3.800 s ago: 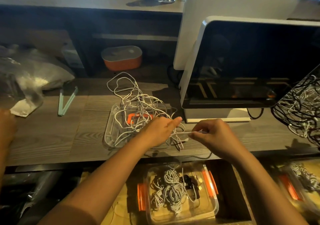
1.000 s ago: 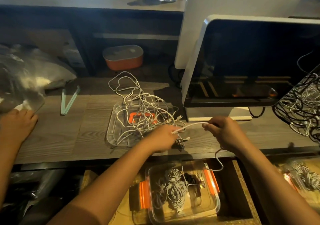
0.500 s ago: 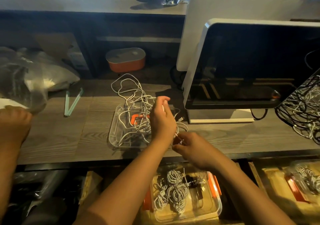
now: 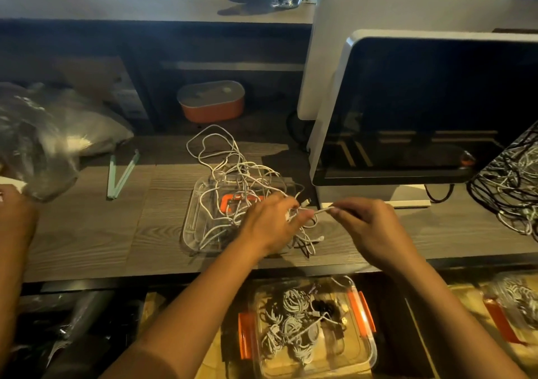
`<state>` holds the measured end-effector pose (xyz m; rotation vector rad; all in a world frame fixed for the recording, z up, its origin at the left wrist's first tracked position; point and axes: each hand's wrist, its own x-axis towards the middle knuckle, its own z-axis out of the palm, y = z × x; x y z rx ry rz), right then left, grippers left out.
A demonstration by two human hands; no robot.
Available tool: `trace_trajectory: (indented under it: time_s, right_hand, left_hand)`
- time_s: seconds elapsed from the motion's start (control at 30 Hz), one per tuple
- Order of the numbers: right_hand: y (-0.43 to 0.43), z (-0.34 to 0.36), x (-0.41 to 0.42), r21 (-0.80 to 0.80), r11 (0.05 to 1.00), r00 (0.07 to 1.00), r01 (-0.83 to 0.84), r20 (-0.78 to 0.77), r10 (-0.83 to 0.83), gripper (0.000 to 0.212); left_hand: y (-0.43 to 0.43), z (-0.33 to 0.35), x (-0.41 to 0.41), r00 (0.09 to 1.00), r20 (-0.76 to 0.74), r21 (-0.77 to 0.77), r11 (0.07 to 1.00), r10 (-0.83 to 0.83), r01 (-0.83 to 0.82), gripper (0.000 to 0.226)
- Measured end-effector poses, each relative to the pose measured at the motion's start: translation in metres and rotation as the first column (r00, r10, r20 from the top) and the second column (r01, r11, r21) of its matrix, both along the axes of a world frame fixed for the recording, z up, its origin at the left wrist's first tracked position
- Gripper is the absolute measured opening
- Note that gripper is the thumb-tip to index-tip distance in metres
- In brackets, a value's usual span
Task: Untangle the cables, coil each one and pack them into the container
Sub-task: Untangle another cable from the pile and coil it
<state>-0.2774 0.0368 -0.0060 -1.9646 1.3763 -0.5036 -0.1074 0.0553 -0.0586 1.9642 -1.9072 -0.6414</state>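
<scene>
A tangle of white cables lies on a clear container lid with an orange clip on the wooden desk. My left hand grips a bunch of strands at the tangle's right edge. My right hand pinches one white cable end and holds it taut between the two hands. Below the desk edge stands a clear container with orange latches, holding several coiled white cables and a dark one.
A monitor stands at the right, a black wire basket of cables beside it. An orange box sits at the back. Plastic bags, green sticks and another person's hand are at the left.
My left hand dropped from above the tangle to its right edge. My right hand moved up and right, drawing a cable end taut between both hands.
</scene>
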Motion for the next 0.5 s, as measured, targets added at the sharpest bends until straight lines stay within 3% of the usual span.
trace_trajectory:
  time_s: [0.07, 0.17, 0.2, 0.23, 0.3, 0.37, 0.5]
  right_hand:
    - [-0.005, 0.001, -0.004, -0.001, 0.999, 0.998, 0.048, 0.049, -0.047, 0.015]
    - [-0.011, 0.002, -0.012, -0.016, 0.992, 0.985, 0.122, 0.127, -0.119, 0.015]
    - [-0.012, 0.001, -0.013, -0.008, 0.992, 0.983, 0.126, 0.136, -0.124, 0.015]
    - [-0.014, -0.001, -0.013, 0.007, 0.991, 0.980, 0.132, 0.147, -0.131, 0.014]
    - [-0.015, -0.010, -0.012, 0.056, 0.984, 0.968, 0.169, 0.178, -0.177, 0.014]
    - [-0.014, -0.020, -0.009, 0.136, 0.970, 0.956, 0.203, 0.188, -0.227, 0.016]
    - [0.004, -0.032, 0.006, 0.336, 0.942, 0.983, 0.017, 0.166, -0.077, 0.025]
  left_hand:
    - [0.005, -0.001, -0.006, 0.998, 0.028, 0.052, 0.997, -0.061, 0.059, 0.069]
    - [0.013, -0.002, -0.013, 0.973, 0.197, 0.008, 0.993, -0.119, 0.120, 0.045]
    - [0.015, -0.003, -0.013, 0.975, 0.185, -0.007, 0.992, -0.122, 0.125, 0.034]
    - [0.016, -0.005, -0.014, 0.989, 0.101, 0.002, 0.994, -0.111, 0.111, 0.028]
    - [0.016, -0.003, -0.015, 0.953, -0.304, 0.132, 0.991, 0.018, 0.024, 0.028]
    - [0.016, 0.008, -0.019, 0.717, -0.676, 0.242, 0.970, 0.172, -0.004, 0.036]
    - [0.013, 0.037, -0.029, 0.354, -0.923, 0.164, 0.986, 0.148, 0.016, 0.037]
